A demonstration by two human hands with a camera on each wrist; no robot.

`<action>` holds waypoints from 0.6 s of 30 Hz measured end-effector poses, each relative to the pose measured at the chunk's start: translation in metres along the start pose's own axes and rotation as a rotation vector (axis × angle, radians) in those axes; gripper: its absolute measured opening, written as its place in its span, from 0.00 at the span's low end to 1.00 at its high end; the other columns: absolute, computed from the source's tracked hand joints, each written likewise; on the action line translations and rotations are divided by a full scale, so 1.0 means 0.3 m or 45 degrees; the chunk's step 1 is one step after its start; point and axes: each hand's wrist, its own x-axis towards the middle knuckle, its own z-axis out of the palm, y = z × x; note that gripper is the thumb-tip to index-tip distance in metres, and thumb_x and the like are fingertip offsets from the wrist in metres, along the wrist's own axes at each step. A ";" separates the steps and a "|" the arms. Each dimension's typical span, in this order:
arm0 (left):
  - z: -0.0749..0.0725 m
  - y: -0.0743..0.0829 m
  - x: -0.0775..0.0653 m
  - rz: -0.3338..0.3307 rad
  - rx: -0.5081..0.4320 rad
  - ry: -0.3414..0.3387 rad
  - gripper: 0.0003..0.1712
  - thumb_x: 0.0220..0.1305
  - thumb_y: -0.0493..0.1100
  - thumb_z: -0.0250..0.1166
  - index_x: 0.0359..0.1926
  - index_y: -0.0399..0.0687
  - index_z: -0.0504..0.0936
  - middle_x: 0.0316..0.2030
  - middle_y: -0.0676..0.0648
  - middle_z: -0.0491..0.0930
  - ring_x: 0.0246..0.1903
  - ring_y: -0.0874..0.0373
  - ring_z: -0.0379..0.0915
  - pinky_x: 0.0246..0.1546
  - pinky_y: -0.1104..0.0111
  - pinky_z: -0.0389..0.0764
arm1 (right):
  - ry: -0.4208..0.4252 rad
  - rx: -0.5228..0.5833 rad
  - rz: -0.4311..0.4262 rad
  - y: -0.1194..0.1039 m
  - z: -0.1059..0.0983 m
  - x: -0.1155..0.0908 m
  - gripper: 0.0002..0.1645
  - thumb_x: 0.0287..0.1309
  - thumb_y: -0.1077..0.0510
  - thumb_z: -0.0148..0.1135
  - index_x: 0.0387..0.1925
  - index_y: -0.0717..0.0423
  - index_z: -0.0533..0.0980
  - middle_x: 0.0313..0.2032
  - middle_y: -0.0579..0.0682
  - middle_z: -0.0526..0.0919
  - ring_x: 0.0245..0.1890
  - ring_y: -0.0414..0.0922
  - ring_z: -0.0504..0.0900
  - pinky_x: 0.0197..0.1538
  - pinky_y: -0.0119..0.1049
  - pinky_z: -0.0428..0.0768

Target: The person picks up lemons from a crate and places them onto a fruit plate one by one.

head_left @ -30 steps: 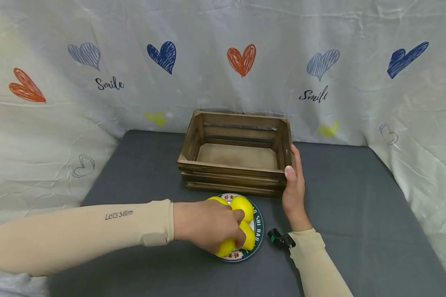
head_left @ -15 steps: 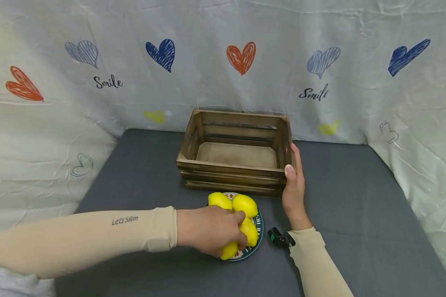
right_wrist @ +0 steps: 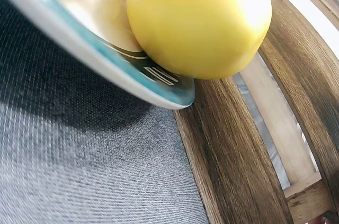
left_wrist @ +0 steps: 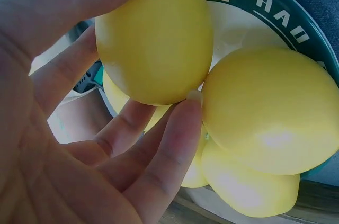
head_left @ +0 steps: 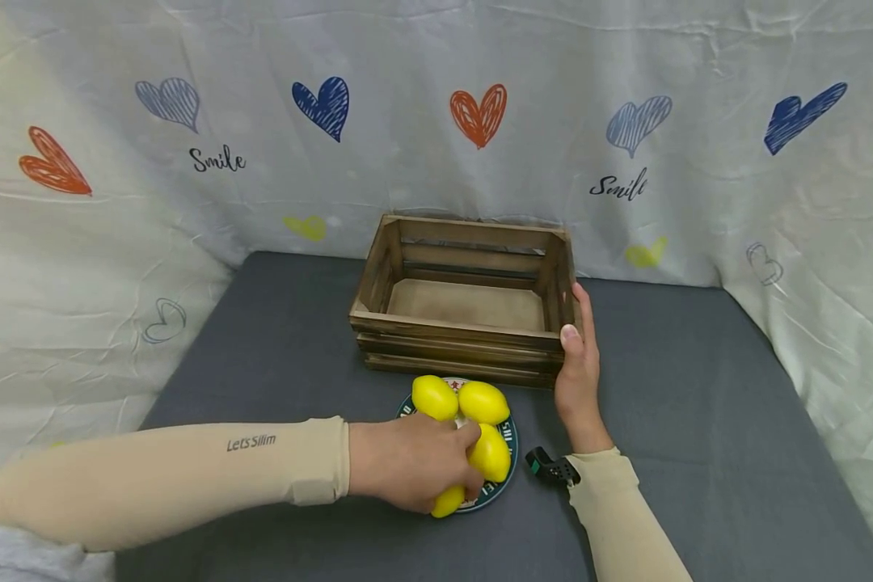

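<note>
In the head view, several yellow lemons sit on a round plate (head_left: 406, 406) with a dark green lettered rim. My left hand (head_left: 422, 463) reaches over the plate's near left side. Its thumb and fingers grip the nearest lemon (left_wrist: 153, 38), partly hidden under the hand in the head view (head_left: 449, 501). Another lemon (left_wrist: 270, 110) lies right against my fingertips. Two more, a back-left lemon (head_left: 434, 397) and a back-right lemon (head_left: 483, 402), rest toward the crate. My right hand (head_left: 579, 384) holds the right end of a brown slatted wooden crate (head_left: 458, 349), thumb at its front corner.
The crate stands just behind the plate on a dark grey cloth-covered table (head_left: 698, 420). A white curtain (head_left: 407, 178) printed with hearts hangs behind and at both sides. A black strap (head_left: 550, 467) is on my right wrist.
My left hand has shifted slightly toward me and right, bringing the back-left lemon into fuller view, with the nearest lemon in its grip. The right hand keeps its place on the crate.
</note>
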 end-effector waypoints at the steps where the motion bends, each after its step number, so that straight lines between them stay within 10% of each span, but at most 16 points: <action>1: 0.000 0.000 -0.001 0.000 -0.003 0.002 0.25 0.61 0.44 0.81 0.55 0.78 0.89 0.49 0.53 0.76 0.34 0.65 0.71 0.28 0.76 0.75 | -0.001 0.003 -0.001 0.002 0.000 -0.001 0.38 0.74 0.42 0.44 0.84 0.24 0.59 0.84 0.29 0.57 0.86 0.42 0.49 0.84 0.65 0.42; 11: -0.055 -0.054 -0.057 -0.100 -0.177 0.147 0.25 0.66 0.50 0.79 0.63 0.69 0.86 0.63 0.49 0.78 0.45 0.63 0.80 0.37 0.74 0.80 | -0.009 -0.030 0.009 0.009 -0.037 0.002 0.38 0.74 0.43 0.46 0.83 0.23 0.58 0.85 0.31 0.55 0.86 0.42 0.49 0.84 0.65 0.41; 18: -0.046 -0.149 -0.172 -0.305 -0.397 0.548 0.23 0.70 0.52 0.75 0.64 0.63 0.86 0.62 0.53 0.78 0.36 0.68 0.77 0.37 0.72 0.81 | -0.136 -0.232 0.076 -0.012 -0.118 0.027 0.36 0.81 0.44 0.49 0.84 0.21 0.56 0.86 0.33 0.52 0.87 0.47 0.50 0.83 0.68 0.51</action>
